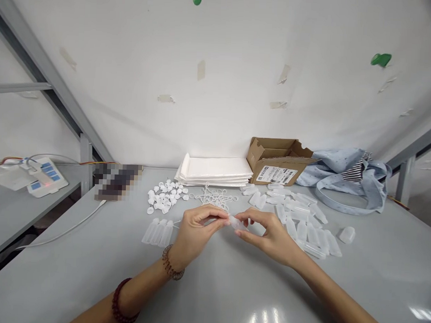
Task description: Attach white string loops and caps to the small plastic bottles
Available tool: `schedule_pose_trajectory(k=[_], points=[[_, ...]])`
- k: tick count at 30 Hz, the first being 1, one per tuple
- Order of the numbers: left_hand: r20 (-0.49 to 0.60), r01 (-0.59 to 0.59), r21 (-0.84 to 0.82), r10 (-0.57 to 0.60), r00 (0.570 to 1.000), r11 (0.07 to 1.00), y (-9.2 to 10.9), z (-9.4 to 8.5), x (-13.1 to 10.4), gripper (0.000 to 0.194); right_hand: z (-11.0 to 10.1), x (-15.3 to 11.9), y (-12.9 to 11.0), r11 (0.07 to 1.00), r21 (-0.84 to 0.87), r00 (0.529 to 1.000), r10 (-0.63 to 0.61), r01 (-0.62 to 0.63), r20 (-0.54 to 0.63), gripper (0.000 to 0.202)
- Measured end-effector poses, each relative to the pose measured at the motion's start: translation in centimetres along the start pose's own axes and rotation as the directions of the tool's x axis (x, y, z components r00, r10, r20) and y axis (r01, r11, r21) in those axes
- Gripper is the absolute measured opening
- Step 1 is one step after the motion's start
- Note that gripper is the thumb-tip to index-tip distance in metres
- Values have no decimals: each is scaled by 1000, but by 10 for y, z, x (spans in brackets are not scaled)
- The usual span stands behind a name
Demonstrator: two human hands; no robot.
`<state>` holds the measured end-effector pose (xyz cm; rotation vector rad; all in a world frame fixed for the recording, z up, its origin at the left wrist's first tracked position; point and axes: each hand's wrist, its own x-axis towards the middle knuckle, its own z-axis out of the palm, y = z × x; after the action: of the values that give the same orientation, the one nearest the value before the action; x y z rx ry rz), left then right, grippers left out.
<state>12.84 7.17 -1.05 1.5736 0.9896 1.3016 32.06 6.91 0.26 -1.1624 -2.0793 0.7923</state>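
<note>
Both my hands meet over the middle of the grey table (211, 284). My right hand (269, 234) pinches a small translucent plastic bottle (237, 223) held sideways. My left hand (195, 231) has its fingers closed at the bottle's end, on a small part I cannot make out. Three finished-looking bottles with caps (159, 232) lie just left of my left hand. A heap of empty bottles (301, 221) lies to the right of my right hand. White caps (165, 196) and thin plastic rings (216, 197) lie beyond my hands.
A stack of white padded envelopes (215, 171) and an open cardboard box (277, 161) stand against the white wall. Light blue cloth (349, 178) lies at the back right. A white cable (68, 229) runs off the left edge toward a power strip (45, 174).
</note>
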Motion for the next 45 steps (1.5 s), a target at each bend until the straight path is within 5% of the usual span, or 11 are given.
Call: schedule_pose_trajectory(k=[10,17,26,30,45], points=[[71,197,-189,-186,980,962,2,-1,1,20,8,-3,-1,997,47,998,-52,54,-42,17],[224,228,-316,-161,961,921,0,-2,0,20,13,-4,0,991,75,989,-103,111,-105,19],[386,323,-185,-233,893,928,4,-11,6,20,15,-3,-9,988,144,998,65,-61,-21,19],[351,337,-72,-292,890,939,5,-15,8,22,14,-2,-9,985,147,996,91,-89,-9,19],[333,429,64,-424,842,901,5,-15,10,21,26,-6,2,997,54,996,-45,49,-72,25]])
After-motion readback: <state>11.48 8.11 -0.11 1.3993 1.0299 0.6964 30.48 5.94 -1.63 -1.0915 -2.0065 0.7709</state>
